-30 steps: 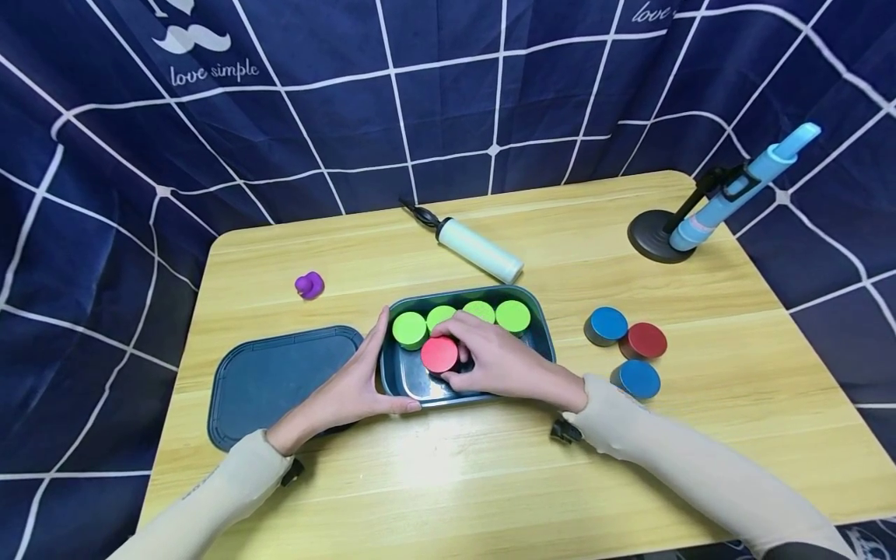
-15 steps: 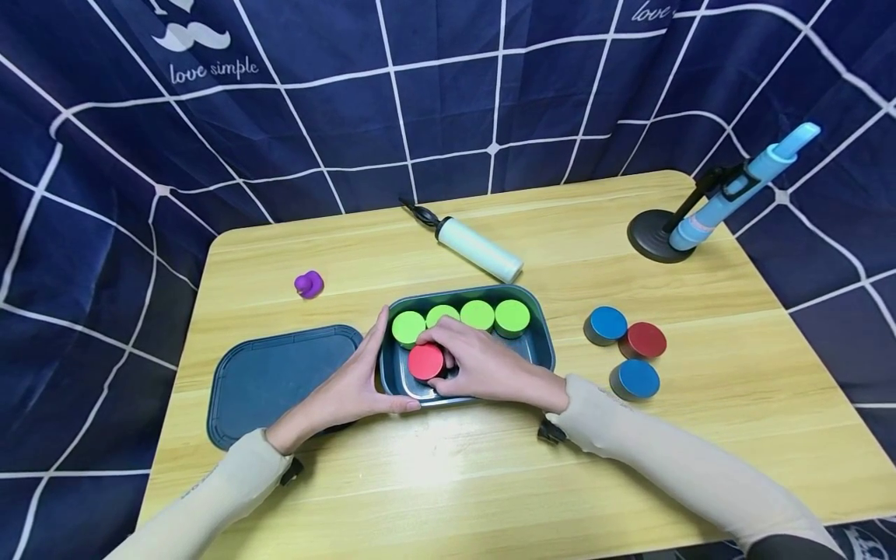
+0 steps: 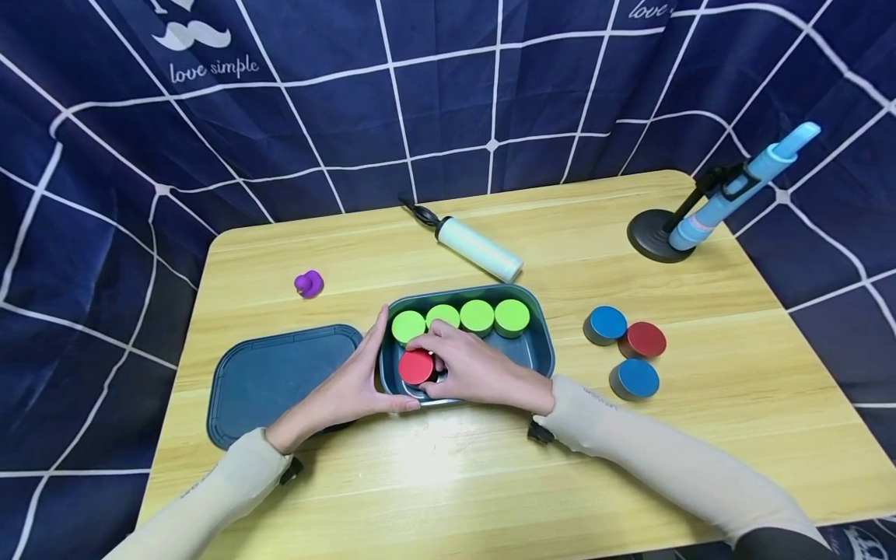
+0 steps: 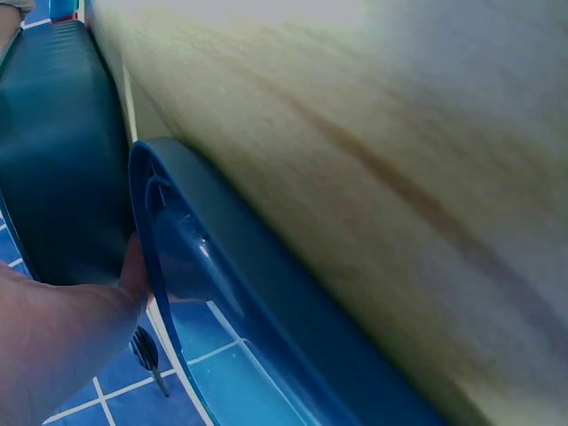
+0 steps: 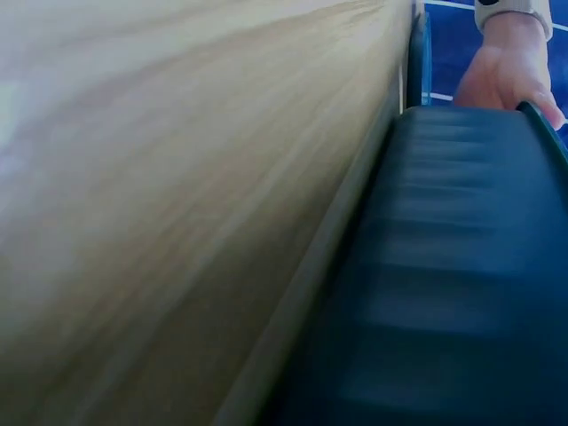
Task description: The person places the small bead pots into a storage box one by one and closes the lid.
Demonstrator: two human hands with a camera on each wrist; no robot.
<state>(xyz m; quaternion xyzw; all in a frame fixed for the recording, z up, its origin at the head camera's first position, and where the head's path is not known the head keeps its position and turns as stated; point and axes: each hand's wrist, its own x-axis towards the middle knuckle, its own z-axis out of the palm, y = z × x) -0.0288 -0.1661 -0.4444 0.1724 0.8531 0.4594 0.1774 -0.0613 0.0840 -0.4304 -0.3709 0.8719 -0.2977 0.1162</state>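
Observation:
In the head view, my right hand (image 3: 476, 367) pinches a red cylinder (image 3: 416, 366) between thumb and fingers, inside the front left part of a dark blue box (image 3: 542, 342). Whether the cylinder touches the box floor cannot be seen. Behind it, several green-topped cylinders (image 3: 477, 317) stand in a row along the far wall. My left hand (image 3: 353, 389) holds the box's left end, thumb over the front rim and fingers along the side. The right wrist view shows that left hand (image 5: 510, 75) at the far end of the box wall (image 5: 461, 240).
A dark blue lid (image 3: 280, 381) lies left of the box. Two blue cylinders (image 3: 606, 323) and a darker red cylinder (image 3: 644, 341) stand to the right. Farther back are a purple duck (image 3: 309, 284), a hand pump (image 3: 479, 247) and a light blue tube on a stand (image 3: 724, 198).
My right hand has carried the red cylinder left and toward the front left corner of the box. The left hand and the box have stayed put.

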